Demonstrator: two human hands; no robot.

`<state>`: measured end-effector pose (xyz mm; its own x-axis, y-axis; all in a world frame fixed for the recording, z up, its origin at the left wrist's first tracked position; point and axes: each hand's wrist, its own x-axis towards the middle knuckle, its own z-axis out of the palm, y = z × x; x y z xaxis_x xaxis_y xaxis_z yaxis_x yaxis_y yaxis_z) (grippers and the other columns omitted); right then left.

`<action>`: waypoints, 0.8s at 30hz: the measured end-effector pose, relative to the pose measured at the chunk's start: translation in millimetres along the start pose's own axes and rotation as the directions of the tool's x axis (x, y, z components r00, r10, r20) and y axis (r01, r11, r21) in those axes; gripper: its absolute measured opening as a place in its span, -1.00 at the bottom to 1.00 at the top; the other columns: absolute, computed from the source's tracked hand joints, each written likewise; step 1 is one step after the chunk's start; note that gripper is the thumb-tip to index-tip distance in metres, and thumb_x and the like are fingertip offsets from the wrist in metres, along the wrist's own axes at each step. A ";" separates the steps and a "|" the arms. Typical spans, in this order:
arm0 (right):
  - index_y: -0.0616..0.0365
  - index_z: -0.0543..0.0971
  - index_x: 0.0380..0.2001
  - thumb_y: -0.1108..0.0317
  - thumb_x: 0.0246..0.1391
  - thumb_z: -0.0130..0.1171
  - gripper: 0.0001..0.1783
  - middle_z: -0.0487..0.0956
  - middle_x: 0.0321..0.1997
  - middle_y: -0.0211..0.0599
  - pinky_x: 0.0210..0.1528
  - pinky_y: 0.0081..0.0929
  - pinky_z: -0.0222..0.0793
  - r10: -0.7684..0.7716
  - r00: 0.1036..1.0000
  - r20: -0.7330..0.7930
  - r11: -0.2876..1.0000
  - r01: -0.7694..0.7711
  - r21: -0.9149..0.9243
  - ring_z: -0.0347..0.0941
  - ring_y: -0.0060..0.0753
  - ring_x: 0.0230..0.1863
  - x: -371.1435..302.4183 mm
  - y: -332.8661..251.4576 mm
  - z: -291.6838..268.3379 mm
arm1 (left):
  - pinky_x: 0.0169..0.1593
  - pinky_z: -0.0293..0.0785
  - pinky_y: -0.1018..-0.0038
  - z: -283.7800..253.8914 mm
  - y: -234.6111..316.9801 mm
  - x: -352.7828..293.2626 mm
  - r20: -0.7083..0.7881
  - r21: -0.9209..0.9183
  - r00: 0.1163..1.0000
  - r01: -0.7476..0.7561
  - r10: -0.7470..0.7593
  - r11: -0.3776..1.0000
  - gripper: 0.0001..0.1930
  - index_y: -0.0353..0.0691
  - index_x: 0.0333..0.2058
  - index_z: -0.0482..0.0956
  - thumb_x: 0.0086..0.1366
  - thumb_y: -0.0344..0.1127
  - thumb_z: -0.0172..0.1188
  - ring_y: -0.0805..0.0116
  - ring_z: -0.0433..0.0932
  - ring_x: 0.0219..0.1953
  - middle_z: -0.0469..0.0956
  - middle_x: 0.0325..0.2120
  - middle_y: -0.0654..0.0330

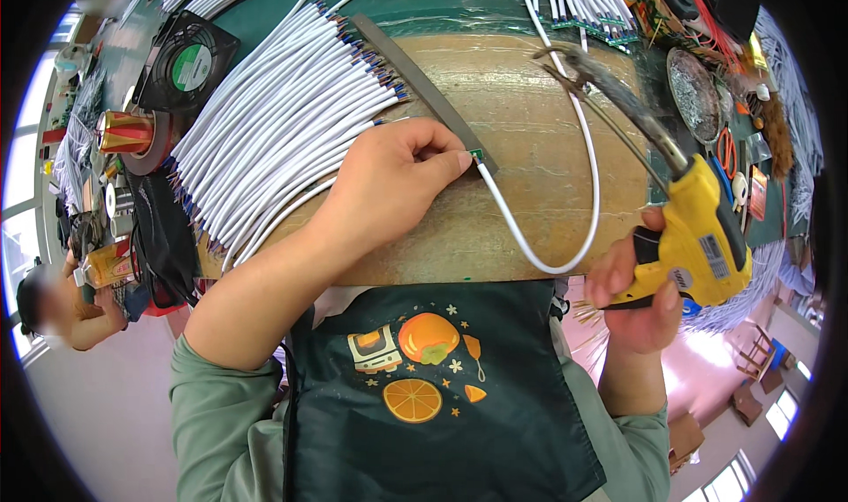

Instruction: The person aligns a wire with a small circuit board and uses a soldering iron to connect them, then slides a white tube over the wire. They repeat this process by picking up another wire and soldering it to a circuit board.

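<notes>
Fingers [452, 159] of the bare left hand [384, 180] pinch a small green circuit board [477, 155], on a white round cable [530, 251], at the near end of the grey flat metal bar [424, 89], probably to steady it. Right of the bar, the right hand [640, 328] wraps its fingers around a yellow plastic soldering gun [705, 224], tip raised, seemingly to spare the cable. Stacked white cables [283, 113] lie left of the bar; rightward, brown surface [534, 180] gives the loop room to its front edge

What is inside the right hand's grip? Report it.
The right hand grips a yellow-and-black plastic soldering gun; its body and long metal rod show. The surface directly beneath the fingers is covered.
</notes>
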<state>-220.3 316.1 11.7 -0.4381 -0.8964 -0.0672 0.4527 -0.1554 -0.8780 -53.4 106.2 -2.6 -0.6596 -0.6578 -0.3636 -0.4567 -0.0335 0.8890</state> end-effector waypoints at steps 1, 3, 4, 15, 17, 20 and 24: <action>0.26 0.14 0.16 -0.06 0.04 0.16 -0.20 0.36 -0.54 -0.34 -0.51 -0.52 0.33 -0.038 0.999 0.010 0.999 0.038 -0.022 0.34 -0.45 -0.59 1.1 1.8 -2.4 | -0.50 0.26 0.67 0.3 1.1 -0.2 0.000 0.012 1.000 0.016 -0.016 1.000 -0.88 -0.32 -0.35 0.58 0.18 -0.38 0.20 0.65 0.33 -0.58 0.48 -0.57 0.35; 0.25 0.14 0.17 -0.05 0.04 0.16 -0.20 0.36 -0.53 -0.35 -0.50 -0.52 0.34 -0.059 0.997 0.043 0.998 0.060 -0.030 0.34 -0.45 -0.59 0.5 5.1 -5.5 | -0.49 0.27 0.67 0.9 -3.5 0.0 0.000 0.021 1.000 -0.006 0.006 1.000 -0.87 -0.32 -0.35 0.58 0.19 -0.38 0.20 0.65 0.34 -0.57 0.48 -0.57 0.35; 0.23 0.14 0.18 -0.05 0.04 0.16 -0.20 0.36 -0.53 -0.36 -0.49 -0.52 0.34 -0.084 0.994 0.071 0.996 0.087 -0.037 0.35 -0.45 -0.58 -1.1 7.4 -6.5 | -0.47 0.27 0.67 0.9 -5.3 -0.2 0.003 0.032 1.000 -0.031 0.031 0.999 -0.87 -0.31 -0.34 0.58 0.19 -0.37 0.20 0.65 0.34 -0.55 0.48 -0.56 0.35; 0.24 0.26 0.09 -0.12 -0.22 0.39 -0.08 0.30 -0.61 -0.45 -0.62 -0.62 0.20 0.200 0.979 -0.047 0.970 -0.205 -0.128 0.25 -0.54 -0.61 -32.0 30.2 -8.1 | -0.47 0.27 0.67 -3.0 -0.9 2.0 0.027 0.022 0.999 0.019 -0.019 1.000 -0.87 -0.31 -0.35 0.59 0.18 -0.37 0.20 0.65 0.34 -0.55 0.47 -0.57 0.37; 0.24 0.27 0.08 -0.11 -0.22 0.39 -0.09 0.30 -0.61 -0.45 -0.62 -0.62 0.19 0.206 0.978 -0.038 0.968 -0.210 -0.138 0.24 -0.55 -0.61 -34.2 32.6 -11.9 | -0.48 0.26 0.67 -3.3 -0.8 2.2 0.041 -0.016 0.997 0.058 -0.058 0.998 -0.88 -0.30 -0.35 0.59 0.18 -0.37 0.21 0.66 0.33 -0.55 0.47 -0.57 0.36; 0.24 0.30 0.05 -0.09 -0.21 0.39 -0.13 0.30 -0.62 -0.44 -0.63 -0.62 0.18 0.227 0.973 -0.045 0.966 -0.231 -0.114 0.24 -0.57 -0.61 -35.0 35.0 -15.1 | -0.50 0.23 0.69 -2.7 -1.5 2.7 0.025 -0.013 0.999 0.036 -0.035 0.999 -0.88 -0.30 -0.35 0.59 0.16 -0.38 0.22 0.66 0.32 -0.57 0.46 -0.59 0.37; 0.25 0.31 0.03 -0.07 -0.18 0.37 -0.18 0.30 -0.64 -0.43 -0.66 -0.63 0.16 0.217 0.975 -0.051 0.971 -0.221 -0.090 0.22 -0.57 -0.67 -33.3 36.5 -15.7 | -0.52 0.21 0.70 -4.0 0.8 3.7 0.039 -0.028 0.997 0.060 -0.059 0.998 -0.90 -0.29 -0.37 0.59 0.15 -0.40 0.23 0.67 0.31 -0.59 0.45 -0.61 0.38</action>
<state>-201.5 346.8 -25.6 -0.3686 -0.8863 -0.2803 0.4664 0.0845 -0.8805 -53.8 100.8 -2.0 -0.6540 -0.6251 -0.4262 -0.4785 -0.0946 0.8730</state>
